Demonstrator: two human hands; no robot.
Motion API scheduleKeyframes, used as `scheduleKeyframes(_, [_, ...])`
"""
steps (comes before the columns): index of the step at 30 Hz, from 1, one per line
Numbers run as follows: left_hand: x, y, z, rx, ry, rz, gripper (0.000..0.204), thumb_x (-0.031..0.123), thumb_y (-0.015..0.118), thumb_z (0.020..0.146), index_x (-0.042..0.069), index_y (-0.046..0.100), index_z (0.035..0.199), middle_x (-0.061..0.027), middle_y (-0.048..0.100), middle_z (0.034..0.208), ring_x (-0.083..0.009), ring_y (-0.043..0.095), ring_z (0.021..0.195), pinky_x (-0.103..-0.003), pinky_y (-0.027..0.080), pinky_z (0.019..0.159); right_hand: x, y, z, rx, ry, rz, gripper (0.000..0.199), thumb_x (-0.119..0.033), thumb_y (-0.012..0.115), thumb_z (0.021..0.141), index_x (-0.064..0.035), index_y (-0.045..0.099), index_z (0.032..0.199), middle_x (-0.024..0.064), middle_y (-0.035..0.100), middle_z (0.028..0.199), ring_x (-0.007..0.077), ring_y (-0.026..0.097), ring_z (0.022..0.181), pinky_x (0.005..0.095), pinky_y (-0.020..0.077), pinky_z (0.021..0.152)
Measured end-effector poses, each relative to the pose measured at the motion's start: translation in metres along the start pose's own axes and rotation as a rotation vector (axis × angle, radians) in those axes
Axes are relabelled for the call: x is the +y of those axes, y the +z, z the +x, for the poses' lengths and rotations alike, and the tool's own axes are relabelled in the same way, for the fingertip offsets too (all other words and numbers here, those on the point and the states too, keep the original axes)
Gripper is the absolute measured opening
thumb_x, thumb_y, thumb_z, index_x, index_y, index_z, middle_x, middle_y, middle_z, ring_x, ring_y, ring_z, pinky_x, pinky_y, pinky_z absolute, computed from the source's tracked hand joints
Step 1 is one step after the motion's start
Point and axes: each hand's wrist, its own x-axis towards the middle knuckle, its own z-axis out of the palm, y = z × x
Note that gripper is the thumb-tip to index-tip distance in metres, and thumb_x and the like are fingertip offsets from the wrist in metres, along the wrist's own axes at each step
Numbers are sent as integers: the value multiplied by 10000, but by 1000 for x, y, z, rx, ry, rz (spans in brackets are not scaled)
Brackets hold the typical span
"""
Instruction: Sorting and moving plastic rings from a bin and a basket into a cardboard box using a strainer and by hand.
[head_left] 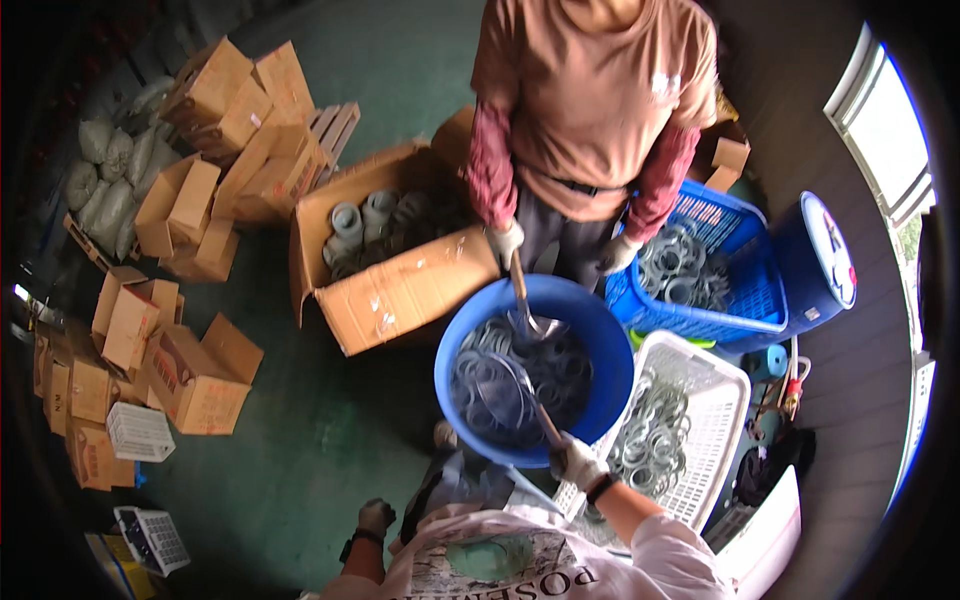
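My gloved right hand (578, 462) is closed round the wooden handle of a round mesh skimmer (503, 388). The skimmer's head is down in a large round blue tub (612, 425), over many grey ring-shaped parts (552, 385). Beside my left hip, my gloved left hand (376, 517) hangs with its fingers curled and nothing visible in it. Across the tub stands a co-worker (600, 110), whose gloved hand (505, 243) grips the wooden handle of a second skimmer (533, 325), also inside the tub.
A white basket (738, 400) and a blue crate (715, 315) with grey rings stand to the right, near a blue barrel (822, 250). A big cardboard box (410, 295) of grey pipe fittings is left of the co-worker. Empty cartons (200, 375) and sacks (105, 185) lie farther left.
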Motion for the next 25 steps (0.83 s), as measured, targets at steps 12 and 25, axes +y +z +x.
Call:
scheduleKeyframes(12, [46, -4, 88, 124, -922, -1531, 236, 11, 557, 760, 104, 560, 976, -90, 560, 703, -219, 567, 594, -373, 513, 520, 14, -48, 34, 160, 9, 536, 210, -35, 556, 696, -161, 409, 614, -46, 370, 451, 140, 413, 364, 259, 390, 366])
scheduleKeyframes(25, [48, -5, 60, -220, 28, -4, 245, 272, 724, 668, 117, 627, 832, -93, 649, 811, -227, 604, 735, -363, 487, 708, 17, -72, 38, 47, 1, 510, 483, -81, 527, 753, -308, 547, 1179, -85, 346, 452, 85, 398, 359, 265, 376, 342])
